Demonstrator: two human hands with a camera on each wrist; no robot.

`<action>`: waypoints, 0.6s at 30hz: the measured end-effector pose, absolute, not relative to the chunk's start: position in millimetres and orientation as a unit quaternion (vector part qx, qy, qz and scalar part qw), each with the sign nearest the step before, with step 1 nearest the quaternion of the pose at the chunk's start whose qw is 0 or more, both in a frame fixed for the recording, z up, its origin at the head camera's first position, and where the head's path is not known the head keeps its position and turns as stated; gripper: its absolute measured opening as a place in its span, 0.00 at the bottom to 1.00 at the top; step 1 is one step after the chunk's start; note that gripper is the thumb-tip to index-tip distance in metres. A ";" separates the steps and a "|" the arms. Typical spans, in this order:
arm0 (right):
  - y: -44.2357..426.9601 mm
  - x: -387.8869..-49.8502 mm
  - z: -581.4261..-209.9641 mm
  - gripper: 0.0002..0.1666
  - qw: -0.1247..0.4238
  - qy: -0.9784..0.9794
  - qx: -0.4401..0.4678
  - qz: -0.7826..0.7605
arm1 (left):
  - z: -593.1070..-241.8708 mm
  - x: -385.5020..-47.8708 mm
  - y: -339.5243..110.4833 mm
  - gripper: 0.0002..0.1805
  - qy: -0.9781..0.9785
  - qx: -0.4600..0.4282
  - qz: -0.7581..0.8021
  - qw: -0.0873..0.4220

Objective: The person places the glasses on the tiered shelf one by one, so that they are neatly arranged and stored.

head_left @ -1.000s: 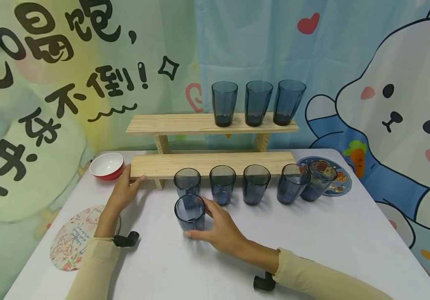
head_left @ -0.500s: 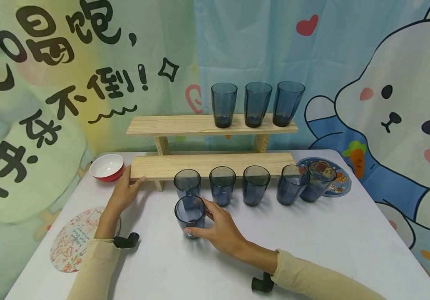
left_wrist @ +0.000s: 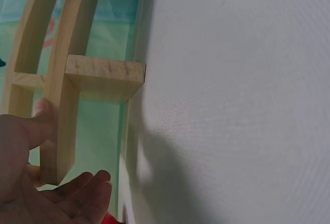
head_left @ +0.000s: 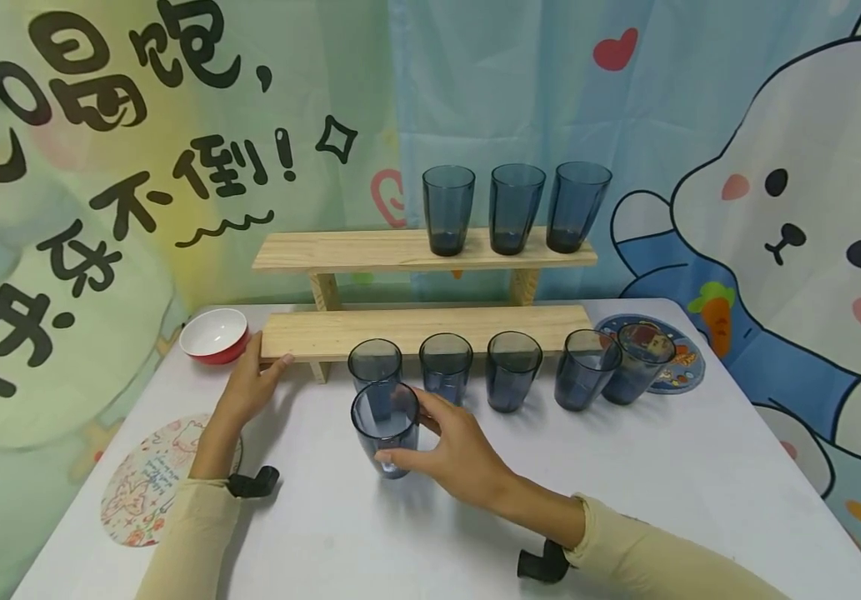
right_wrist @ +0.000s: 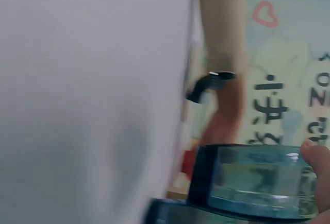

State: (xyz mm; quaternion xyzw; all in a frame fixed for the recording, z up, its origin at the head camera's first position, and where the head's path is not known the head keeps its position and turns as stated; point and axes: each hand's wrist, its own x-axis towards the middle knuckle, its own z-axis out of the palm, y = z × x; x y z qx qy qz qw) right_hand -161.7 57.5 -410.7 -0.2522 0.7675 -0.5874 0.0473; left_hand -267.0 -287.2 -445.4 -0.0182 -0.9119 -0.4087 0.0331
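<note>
In the head view my right hand (head_left: 468,454) holds a blue-tinted glass tumbler (head_left: 383,421) by its side, thumb in front and fingers behind. The tumbler seems slightly above the table, overlapping another tumbler (head_left: 374,358) behind it. The right wrist view catches the held tumbler (right_wrist: 258,180) close up, with a thumb on it. My left hand (head_left: 252,390) grips the left end of the lower board (head_left: 430,327) of a two-tier wooden stand. Thumb and fingers lie on both sides of that board (left_wrist: 62,116) in the left wrist view.
More blue tumblers (head_left: 513,371) stand in a row before the stand. Three others (head_left: 518,208) are on the upper board (head_left: 347,250). A red-and-white bowl (head_left: 214,333) sits beside my left hand. Round mats lie left (head_left: 137,492) and right (head_left: 688,367) on the white table (head_left: 370,550).
My right hand has raised the tumbler slightly and shifted it a little to the right. The left hand keeps its grip on the board; the other tumblers stay put.
</note>
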 end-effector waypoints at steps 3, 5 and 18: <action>59.8 -166.2 -387.1 0.48 0.056 0.760 -0.267 -0.589 | -444.6 -265.5 -287.7 0.42 -0.911 -0.021 -0.409 0.038; 60.3 -170.1 -370.5 0.49 0.063 0.757 -0.274 -0.589 | -444.1 -264.8 -288.0 0.41 -0.910 -0.024 -0.412 0.042; 40.1 -243.3 -289.8 0.39 -0.010 0.767 -0.280 -0.577 | -443.4 -264.7 -287.2 0.41 -0.907 -0.029 -0.418 0.039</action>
